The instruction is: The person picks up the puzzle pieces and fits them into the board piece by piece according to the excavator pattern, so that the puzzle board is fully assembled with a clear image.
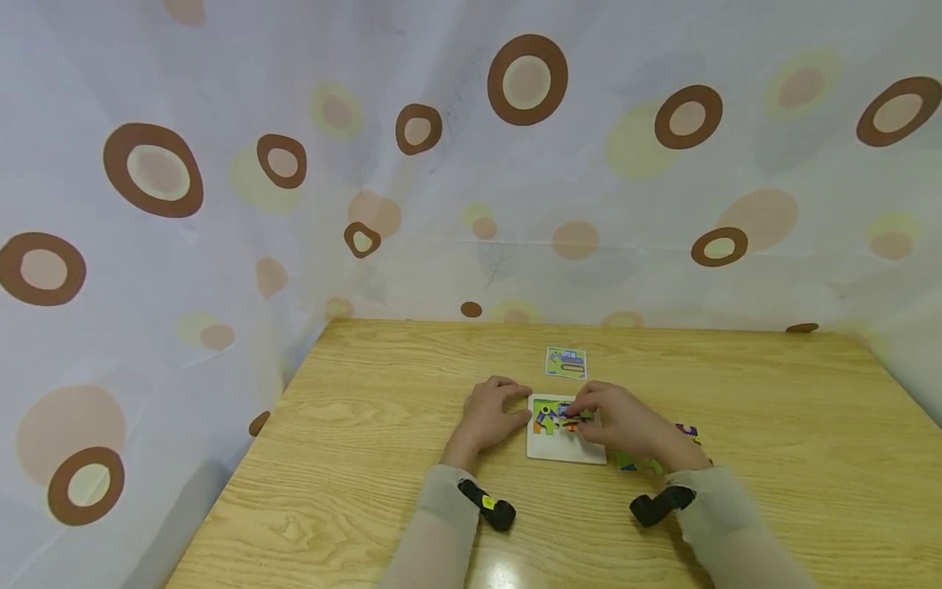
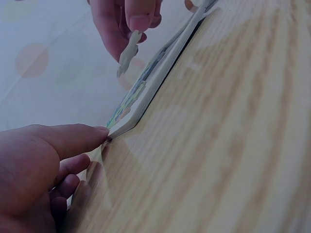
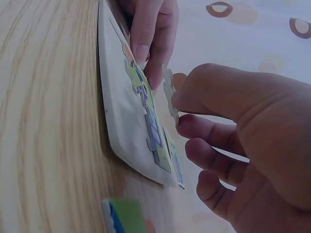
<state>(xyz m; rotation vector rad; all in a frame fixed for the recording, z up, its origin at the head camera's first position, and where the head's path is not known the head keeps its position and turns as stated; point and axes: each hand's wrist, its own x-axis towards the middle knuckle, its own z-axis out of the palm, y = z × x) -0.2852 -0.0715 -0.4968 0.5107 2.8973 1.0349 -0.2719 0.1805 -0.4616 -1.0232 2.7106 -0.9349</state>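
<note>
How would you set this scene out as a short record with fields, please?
Left hand: touches the left edge of the white, rectangular puzzle tray
Right hand: pinches a thin, pale-edged jigsaw piece above the tray
Tray: flat on the light wood-grain table; colourful pieces in its far part, near part bare
Beyond tray: small, colourful printed card
Right of tray: loose multicoloured jigsaw pieces, partly hidden
Backdrop: white sheeting with brown-ringed circles

Light wood-grain bench (image 1: 368, 409), glare spot (image 1: 502, 573) on near part. White sheeting (image 1: 449, 49) behind and both sides, printed with brown rings (image 1: 528, 44), peach and yellowish dots (image 1: 576, 240).
</note>
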